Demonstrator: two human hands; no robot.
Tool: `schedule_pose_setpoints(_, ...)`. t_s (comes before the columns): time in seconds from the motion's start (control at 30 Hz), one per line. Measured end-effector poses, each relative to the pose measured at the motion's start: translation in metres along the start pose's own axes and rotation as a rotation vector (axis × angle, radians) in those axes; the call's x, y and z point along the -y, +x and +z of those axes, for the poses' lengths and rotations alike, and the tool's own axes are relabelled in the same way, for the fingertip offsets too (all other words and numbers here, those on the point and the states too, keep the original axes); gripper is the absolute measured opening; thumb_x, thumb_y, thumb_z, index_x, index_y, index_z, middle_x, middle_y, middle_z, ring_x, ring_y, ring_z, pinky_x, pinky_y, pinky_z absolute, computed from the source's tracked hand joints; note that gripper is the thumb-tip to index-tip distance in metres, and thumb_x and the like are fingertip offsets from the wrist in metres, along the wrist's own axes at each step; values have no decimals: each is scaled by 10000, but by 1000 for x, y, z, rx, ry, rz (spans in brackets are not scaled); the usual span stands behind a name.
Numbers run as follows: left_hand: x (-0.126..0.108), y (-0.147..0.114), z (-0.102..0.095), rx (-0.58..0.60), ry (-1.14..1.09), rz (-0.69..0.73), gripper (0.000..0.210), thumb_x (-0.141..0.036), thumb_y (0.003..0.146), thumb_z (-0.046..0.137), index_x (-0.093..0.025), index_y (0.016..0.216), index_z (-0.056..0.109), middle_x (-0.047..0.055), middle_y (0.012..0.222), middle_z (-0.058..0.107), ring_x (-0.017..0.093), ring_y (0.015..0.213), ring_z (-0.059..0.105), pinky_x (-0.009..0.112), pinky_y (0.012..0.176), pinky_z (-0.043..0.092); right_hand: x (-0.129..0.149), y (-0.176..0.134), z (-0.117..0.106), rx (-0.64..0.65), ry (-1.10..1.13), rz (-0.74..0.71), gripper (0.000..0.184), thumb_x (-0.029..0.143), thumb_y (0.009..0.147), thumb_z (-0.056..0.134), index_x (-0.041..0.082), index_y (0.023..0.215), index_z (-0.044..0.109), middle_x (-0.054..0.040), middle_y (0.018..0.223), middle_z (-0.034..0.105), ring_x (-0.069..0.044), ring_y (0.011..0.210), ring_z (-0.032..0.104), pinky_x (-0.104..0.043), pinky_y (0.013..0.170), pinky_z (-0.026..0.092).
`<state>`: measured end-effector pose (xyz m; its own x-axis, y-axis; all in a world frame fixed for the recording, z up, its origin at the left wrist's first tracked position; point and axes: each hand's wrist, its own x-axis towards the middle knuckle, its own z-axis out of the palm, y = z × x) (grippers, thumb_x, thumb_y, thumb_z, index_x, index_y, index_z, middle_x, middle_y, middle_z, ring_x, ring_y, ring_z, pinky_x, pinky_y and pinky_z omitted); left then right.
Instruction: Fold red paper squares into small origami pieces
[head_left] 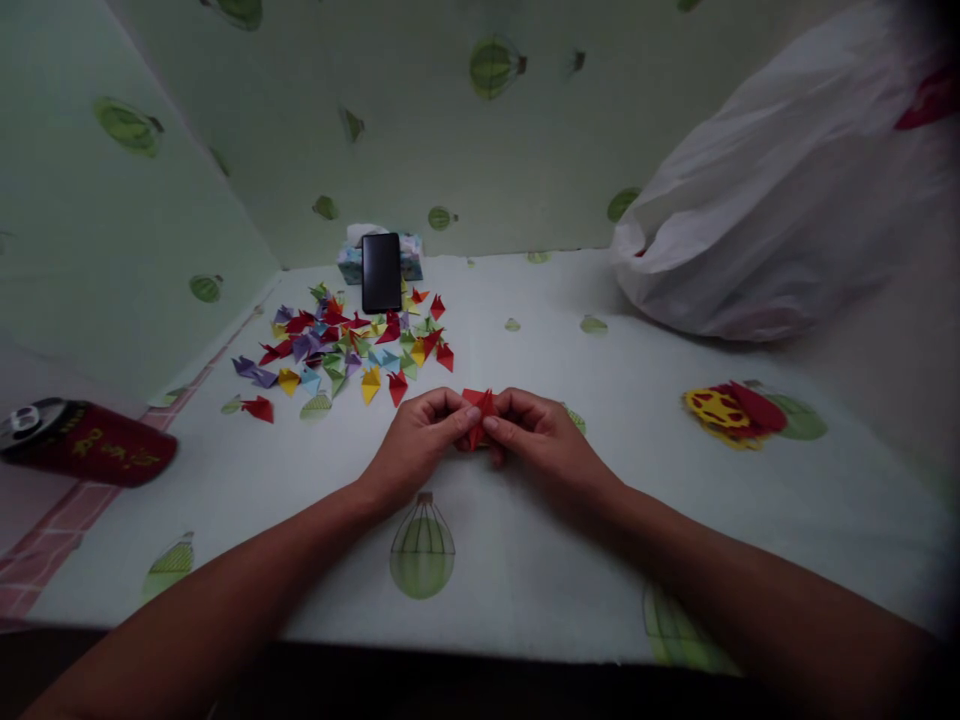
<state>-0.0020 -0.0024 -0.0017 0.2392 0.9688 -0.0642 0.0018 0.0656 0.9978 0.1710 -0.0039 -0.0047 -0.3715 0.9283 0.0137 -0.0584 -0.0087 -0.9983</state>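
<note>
A small red origami paper point(480, 404), partly folded with pointed flaps, is held between both hands above the middle of the table. My left hand point(421, 432) pinches its left side between thumb and fingers. On the other side my right hand point(541, 428) is closed on the right part, thumb on top. The fingers hide the paper's lower edges. Beyond my left hand lies a spread pile of folded paper cranes point(345, 345) in red, yellow, green, blue and purple.
A phone point(381, 272) leans against a tissue box point(411, 257) behind the cranes. At the left edge stands a red drink can point(97, 442). To the right are yellow and red cut-out pieces point(731, 412) and a large white plastic bag point(750, 220).
</note>
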Motion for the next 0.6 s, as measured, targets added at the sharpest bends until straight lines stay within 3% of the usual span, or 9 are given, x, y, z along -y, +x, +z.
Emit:
schedule_pose_setpoints(0.33,0,-1,1,40,16,28,267,-373,834,719,-156,733,602,-16,664,596,109,646,524,249,647,401,-4,0,-2,-30,55,-1,247,401,883,658,189,791,571,1,709,666,-106,584,521,-269,611,424)
schedule_pose_setpoints(0.6,-2,-1,0,75,47,-14,275,-375,812,742,-158,708,608,-13,665,608,109,638,527,254,645,405,-6,1,-1,-23,64,10,262,424,895,656,191,797,584,21,634,633,-105,558,517,-256,576,422)
